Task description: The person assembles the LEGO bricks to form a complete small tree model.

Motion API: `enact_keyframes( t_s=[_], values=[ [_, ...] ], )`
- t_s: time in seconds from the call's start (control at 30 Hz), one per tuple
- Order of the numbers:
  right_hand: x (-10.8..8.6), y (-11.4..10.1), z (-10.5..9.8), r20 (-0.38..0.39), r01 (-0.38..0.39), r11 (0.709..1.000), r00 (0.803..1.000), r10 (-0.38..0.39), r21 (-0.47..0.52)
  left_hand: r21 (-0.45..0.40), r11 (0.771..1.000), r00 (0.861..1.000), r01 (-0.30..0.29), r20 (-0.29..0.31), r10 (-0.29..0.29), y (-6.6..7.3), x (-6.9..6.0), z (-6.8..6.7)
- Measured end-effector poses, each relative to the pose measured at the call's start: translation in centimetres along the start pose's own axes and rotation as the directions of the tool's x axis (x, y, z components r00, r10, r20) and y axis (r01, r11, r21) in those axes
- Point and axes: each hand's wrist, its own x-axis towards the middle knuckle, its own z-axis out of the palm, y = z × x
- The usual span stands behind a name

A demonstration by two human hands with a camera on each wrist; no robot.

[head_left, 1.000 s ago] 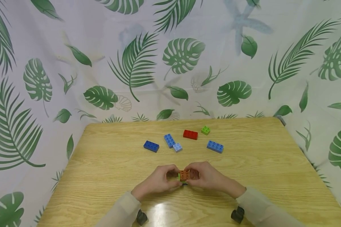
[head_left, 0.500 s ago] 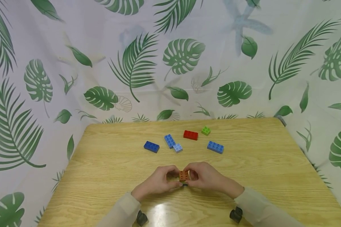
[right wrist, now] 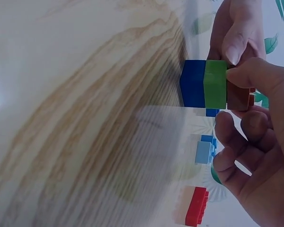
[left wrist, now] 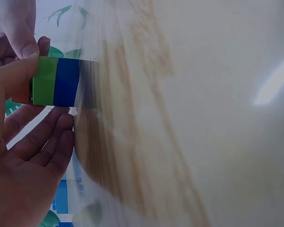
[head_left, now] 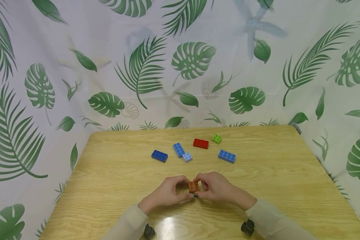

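A small stack of building bricks stands on the table near the person: a dark blue brick (right wrist: 193, 85) at the bottom, a green brick (right wrist: 215, 87) on it, and an orange brick (head_left: 193, 187) with studs on top. From the left, the left hand (head_left: 168, 191) grips the stack between thumb and fingers. The right hand (head_left: 217, 188) pinches it from the other side, its thumb near the joint of the green and orange bricks in the right wrist view. Seen from the head, the hands and orange brick hide most of the lower bricks.
Farther back on the wooden table (head_left: 108, 193) lie a dark blue brick (head_left: 159, 156), a blue brick (head_left: 178, 150) touching a light blue one (head_left: 187, 157), a red brick (head_left: 201, 143), a lime green brick (head_left: 217, 139) and another blue brick (head_left: 227, 156). A leaf-patterned cloth (head_left: 156, 120) surrounds the table.
The orange brick has shifted slightly left and now covers the green edge that showed at its left. The right hand has moved slightly left with it; the left hand has hardly moved.
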Motion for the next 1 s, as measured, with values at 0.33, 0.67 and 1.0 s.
enact_keyframes(
  t_s=[0.33,0.67,1.0],
  values=[
    [-0.1,0.2,0.2,-0.003,-0.014,1.000,1.000,0.014,0.025,0.145,0.988,0.998,-0.060,-0.010,0.063,0.4,0.0,0.0],
    [0.3,-0.6,-0.5,0.050,-0.022,1.000,0.998,0.022,-0.013,0.258,0.961,0.995,-0.101,0.002,0.104,0.7,0.0,-0.3],
    [-0.3,0.9,1.1,-0.008,-0.039,0.988,0.999,0.040,0.149,0.297,0.946,0.990,-0.132,-0.016,0.143,0.6,-0.1,0.0]
  ],
)
